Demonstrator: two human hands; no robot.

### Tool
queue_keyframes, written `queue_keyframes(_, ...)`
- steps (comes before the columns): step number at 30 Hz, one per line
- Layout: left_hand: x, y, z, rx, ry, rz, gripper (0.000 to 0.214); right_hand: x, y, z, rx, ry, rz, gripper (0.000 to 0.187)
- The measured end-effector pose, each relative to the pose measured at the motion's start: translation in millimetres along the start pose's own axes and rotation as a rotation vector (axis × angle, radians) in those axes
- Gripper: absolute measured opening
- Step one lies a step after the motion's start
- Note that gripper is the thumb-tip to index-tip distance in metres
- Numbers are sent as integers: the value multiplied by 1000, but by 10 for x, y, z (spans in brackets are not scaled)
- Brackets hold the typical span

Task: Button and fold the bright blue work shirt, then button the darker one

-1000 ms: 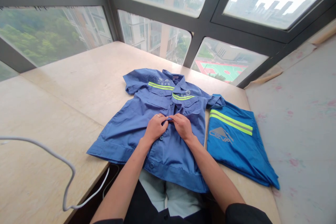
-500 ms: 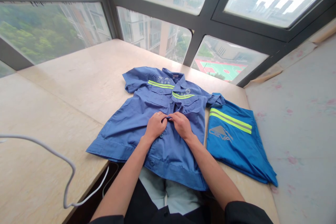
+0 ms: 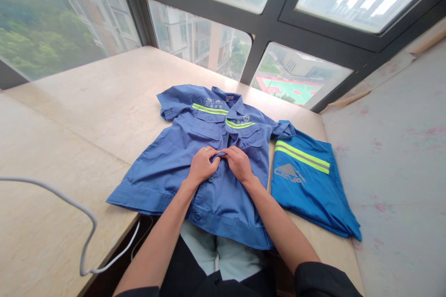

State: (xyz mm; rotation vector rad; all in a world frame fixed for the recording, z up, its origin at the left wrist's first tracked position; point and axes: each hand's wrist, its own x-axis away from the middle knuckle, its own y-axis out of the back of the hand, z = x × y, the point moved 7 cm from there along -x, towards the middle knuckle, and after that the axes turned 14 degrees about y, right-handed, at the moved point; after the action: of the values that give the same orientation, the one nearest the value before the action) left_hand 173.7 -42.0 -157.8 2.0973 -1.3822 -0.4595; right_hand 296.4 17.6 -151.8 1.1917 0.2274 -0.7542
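A blue short-sleeved work shirt (image 3: 156, 158) with yellow-green reflective stripes lies spread front side up, its collar toward the window. My left hand (image 3: 202, 165) and my right hand (image 3: 239, 163) meet at the middle of its front placket. Both are closed, pinching the raised placket edge between the fingertips. Whether a button sits between the fingers is hidden. Below my hands, a dark button (image 3: 198, 216) shows near the hem. The shirt's lower edge hangs over the front of the ledge.
A brighter blue folded garment (image 3: 299, 199) with a reflective stripe lies at the right, under the shirt's sleeve. A white cable (image 3: 88, 213) loops over the front edge of the stone ledge (image 3: 69, 125) at the left. Windows and a papered wall (image 3: 393, 158) border the ledge.
My hands stay at the same spot on the placket. Its edge between my fingers is now lifted and folded more visibly. The whole view has shifted slightly.
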Motion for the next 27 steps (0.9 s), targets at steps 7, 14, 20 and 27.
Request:
queue_keyframes(7,-2,-36,26,-5,-38,5,24,7,-4,-2,-13,3,-3,26)
queue_keyframes(14,8,-33,28,-21,-19,-39,22,13,-4,-8,-49,12,-10,28)
queue_keyframes(20,11,-26,26,-6,-12,-41,26,16,-5,-12,-91,5,-10,28)
queue_keyframes(27,16,-38,26,-46,0,-61,30,29,-4,-8,-59,5,-4,31)
